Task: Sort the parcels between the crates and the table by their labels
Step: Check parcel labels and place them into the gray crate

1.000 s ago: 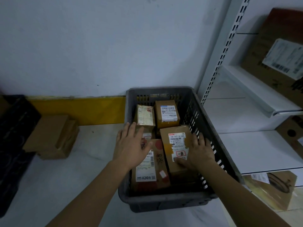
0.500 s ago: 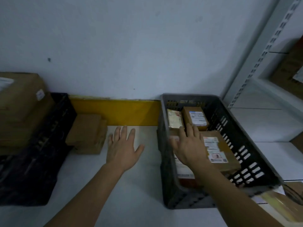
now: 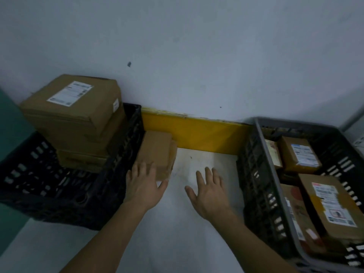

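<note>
A small plain brown parcel lies on the white table beside the black crate. My left hand reaches its near end with fingers spread, thumb at the parcel's corner. My right hand hovers flat over the table with straight fingers, holding nothing. The grey crate on the right holds several labelled parcels, among them a large one and a small one. A big labelled box is stacked on another box in the black crate.
A white wall with a yellow strip runs behind the table. A teal surface stands at the far left. Bare table lies between the two crates.
The view has swung left. My right hand has left the grey crate and come over the table. My left hand has moved left to the small parcel beside the black crate.
</note>
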A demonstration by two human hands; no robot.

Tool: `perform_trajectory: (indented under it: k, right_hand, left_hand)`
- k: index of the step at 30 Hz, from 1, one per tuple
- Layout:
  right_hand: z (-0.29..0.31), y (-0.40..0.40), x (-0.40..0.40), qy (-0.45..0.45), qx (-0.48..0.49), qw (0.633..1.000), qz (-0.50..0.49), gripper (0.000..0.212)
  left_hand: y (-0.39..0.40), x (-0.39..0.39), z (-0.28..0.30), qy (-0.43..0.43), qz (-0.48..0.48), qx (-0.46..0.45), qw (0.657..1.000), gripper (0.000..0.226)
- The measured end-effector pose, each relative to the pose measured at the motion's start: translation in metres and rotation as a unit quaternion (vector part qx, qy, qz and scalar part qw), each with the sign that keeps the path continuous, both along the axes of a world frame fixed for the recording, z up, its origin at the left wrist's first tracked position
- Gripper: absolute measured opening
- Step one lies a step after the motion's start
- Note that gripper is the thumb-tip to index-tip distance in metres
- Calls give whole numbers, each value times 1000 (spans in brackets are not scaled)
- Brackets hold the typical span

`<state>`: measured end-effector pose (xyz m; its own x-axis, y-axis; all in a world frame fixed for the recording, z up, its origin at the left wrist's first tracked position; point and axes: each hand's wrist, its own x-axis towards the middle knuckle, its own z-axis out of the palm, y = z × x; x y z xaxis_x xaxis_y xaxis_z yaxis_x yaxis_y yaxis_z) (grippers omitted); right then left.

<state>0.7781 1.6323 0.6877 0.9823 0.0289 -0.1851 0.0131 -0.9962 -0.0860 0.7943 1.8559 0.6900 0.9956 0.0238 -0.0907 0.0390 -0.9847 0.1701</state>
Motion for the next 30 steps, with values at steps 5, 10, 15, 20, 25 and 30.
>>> perform_trajectory:
  k: [5, 10, 15, 20, 25, 30]
  right_hand:
    - [-37, 20, 46, 19, -7, 999, 25, 91]
    - [-67, 26, 77, 50, 2, 998, 33, 90]
    - [-74, 31, 89, 73, 1, 997, 31, 93]
    - [-74, 32, 93, 75, 16, 997, 15, 105]
    - [-82, 33, 90, 81, 4, 997, -3, 93]
    - [-87, 32, 86, 83, 1, 996, -23, 86]
  left_hand:
    - [15, 31, -15, 40, 28, -4, 999, 84]
    - [18, 66, -30, 96, 58, -13, 994, 94]
    - [6, 93, -49, 156, 81, -20, 984, 110]
    - [-2, 122, -62, 191, 93, -31, 977, 117]
    - [-2, 136, -70, 173, 108, -22, 979, 111]
    - [3, 134, -76, 158, 103, -45, 981, 109]
